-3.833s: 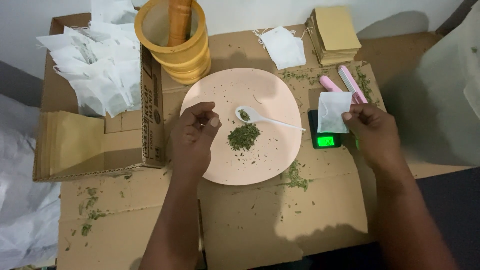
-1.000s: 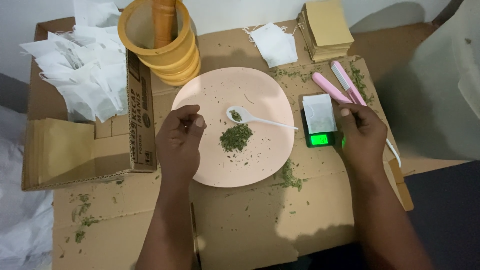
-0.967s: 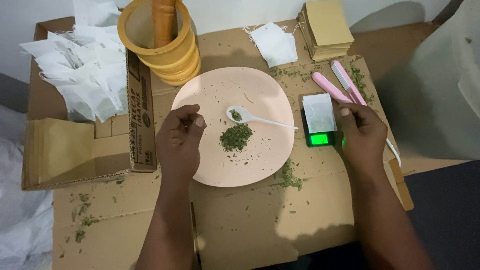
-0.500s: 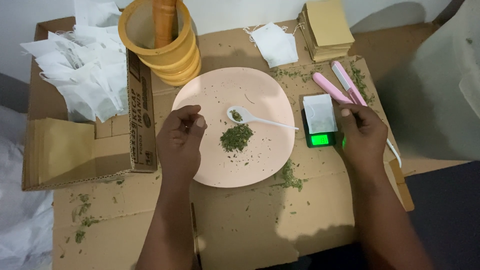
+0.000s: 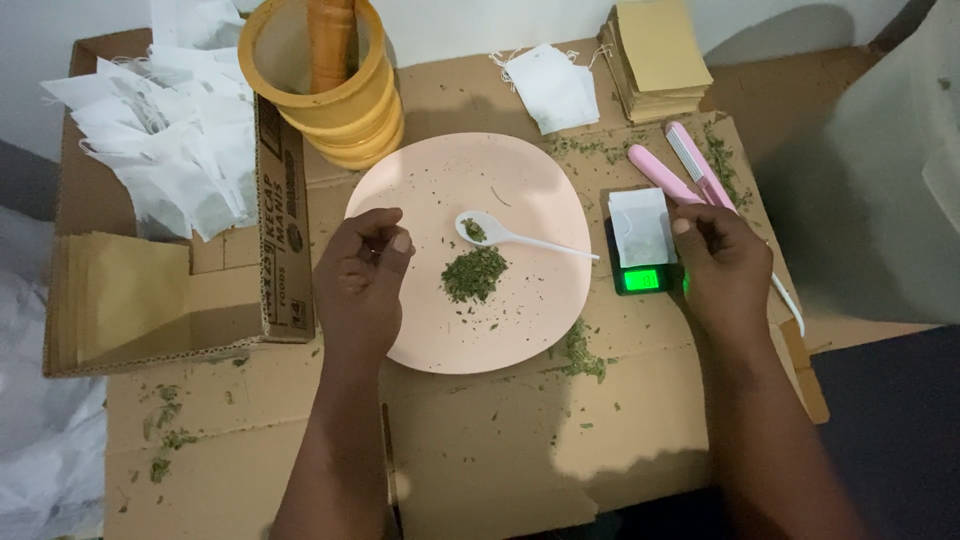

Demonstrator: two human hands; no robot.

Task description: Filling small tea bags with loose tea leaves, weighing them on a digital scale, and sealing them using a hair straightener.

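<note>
My left hand (image 5: 365,275) hovers over the left side of a pale pink plate (image 5: 450,170), thumb and fingers pinched together; I see nothing between them. On the plate lie a small pile of dried green herb (image 5: 473,275) and a white plastic spoon (image 5: 520,238) with a little herb in its bowl. My right hand (image 5: 722,265) rests beside a small black scale (image 5: 642,278) with a lit green display. Its fingertips pinch the right edge of a white tea bag (image 5: 638,225) lying flat on the scale.
A yellow mortar with a wooden pestle (image 5: 325,80) stands behind the plate. An open cardboard box (image 5: 180,250) at left holds white tea bags and brown envelopes. Behind the scale are a pink sealer tool (image 5: 690,165), stacked brown envelopes (image 5: 660,45) and more white bags (image 5: 550,85). Herb crumbs dot the cardboard.
Nearly four seconds ago my right hand held the tea bag up above the scale; it now lies flat on it. Over the last second nothing has visibly moved.
</note>
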